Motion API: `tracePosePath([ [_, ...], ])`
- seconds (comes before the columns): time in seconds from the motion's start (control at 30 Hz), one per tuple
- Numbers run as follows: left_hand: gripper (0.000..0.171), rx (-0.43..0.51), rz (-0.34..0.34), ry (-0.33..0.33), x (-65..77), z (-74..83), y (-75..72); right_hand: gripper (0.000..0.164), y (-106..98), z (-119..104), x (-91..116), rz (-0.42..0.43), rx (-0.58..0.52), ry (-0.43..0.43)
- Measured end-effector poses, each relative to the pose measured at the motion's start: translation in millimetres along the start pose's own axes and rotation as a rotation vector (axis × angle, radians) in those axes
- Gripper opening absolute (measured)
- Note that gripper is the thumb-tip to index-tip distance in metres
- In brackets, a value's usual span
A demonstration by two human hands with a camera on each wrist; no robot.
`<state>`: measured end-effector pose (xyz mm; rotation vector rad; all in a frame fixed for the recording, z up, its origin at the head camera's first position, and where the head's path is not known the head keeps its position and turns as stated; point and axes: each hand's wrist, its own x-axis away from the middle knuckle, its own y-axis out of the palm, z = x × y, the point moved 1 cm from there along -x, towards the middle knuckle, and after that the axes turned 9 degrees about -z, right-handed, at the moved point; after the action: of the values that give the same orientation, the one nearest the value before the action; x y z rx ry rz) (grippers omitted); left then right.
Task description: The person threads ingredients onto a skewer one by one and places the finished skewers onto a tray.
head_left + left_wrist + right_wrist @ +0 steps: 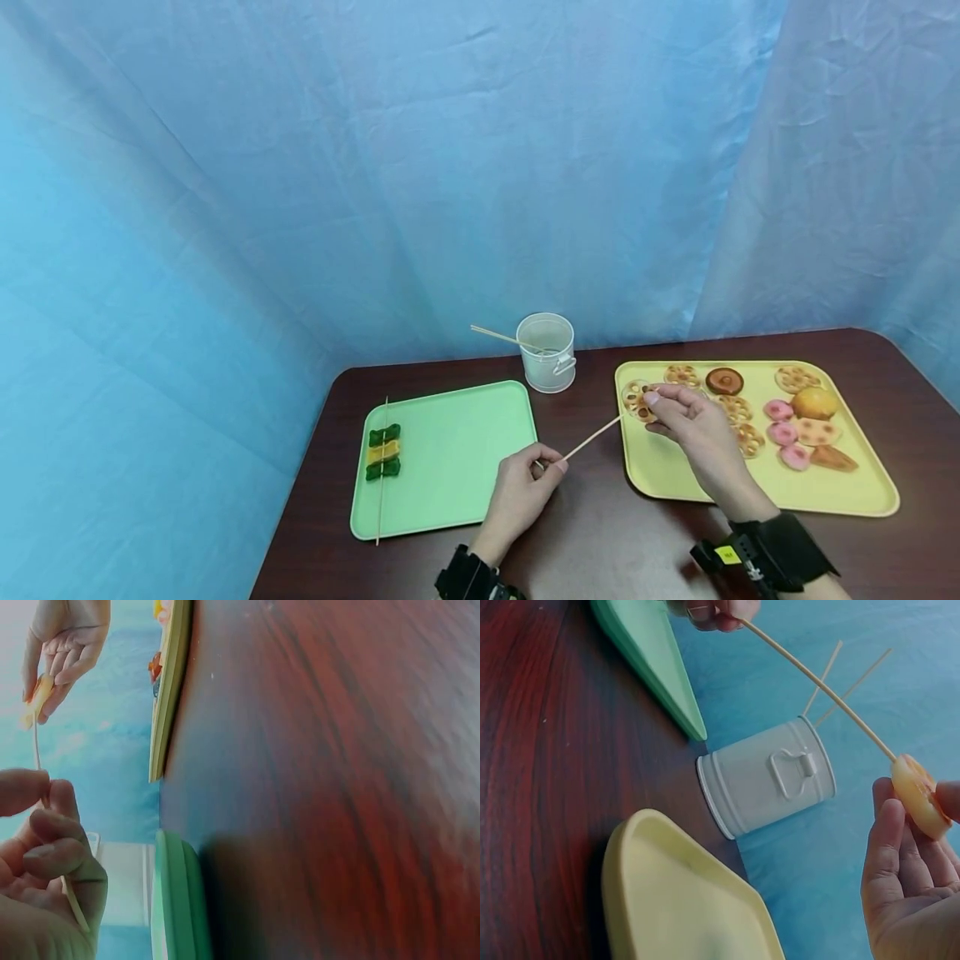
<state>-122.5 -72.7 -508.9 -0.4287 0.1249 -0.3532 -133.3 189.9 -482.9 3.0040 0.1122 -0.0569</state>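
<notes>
My left hand pinches a thin wooden skewer between thumb and fingers, its lower end running back past the palm in the left wrist view. Held between the thumb and fingertips of my right hand is a toy lotus root slice, pale yellow with brown holes. The skewer's far tip meets the slice's edge in the right wrist view. Both hands are raised over the table, the right one above the near-left part of the yellow tray.
More lotus root slices, a brown mushroom, pink pieces and other toy food lie on the yellow tray. A green tray at left bears a loaded skewer with green and yellow pieces. Behind stands a white bucket with skewers.
</notes>
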Motion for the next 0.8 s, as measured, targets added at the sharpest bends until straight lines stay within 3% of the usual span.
tracePosePath([
  [0.27,0.008,-0.007,0.069,0.017,-4.6,5.7,6.4,0.040,2.3,-2.7,-1.2,0.042,-0.004,0.031],
  [0.4,0.008,0.023,0.094,0.025,-6.0,7.1,10.7,0.042,4.0,-4.3,-1.4,0.049,0.054,0.030],
  [0.57,0.008,0.101,0.088,0.013,-9.3,12.1,18.8,0.042,10.2,-2.8,-2.4,0.028,0.179,0.010],
  [0.8,0.009,0.166,0.088,-0.018,-14.5,17.2,26.6,0.038,18.7,2.9,-3.8,0.002,0.205,0.004],
])
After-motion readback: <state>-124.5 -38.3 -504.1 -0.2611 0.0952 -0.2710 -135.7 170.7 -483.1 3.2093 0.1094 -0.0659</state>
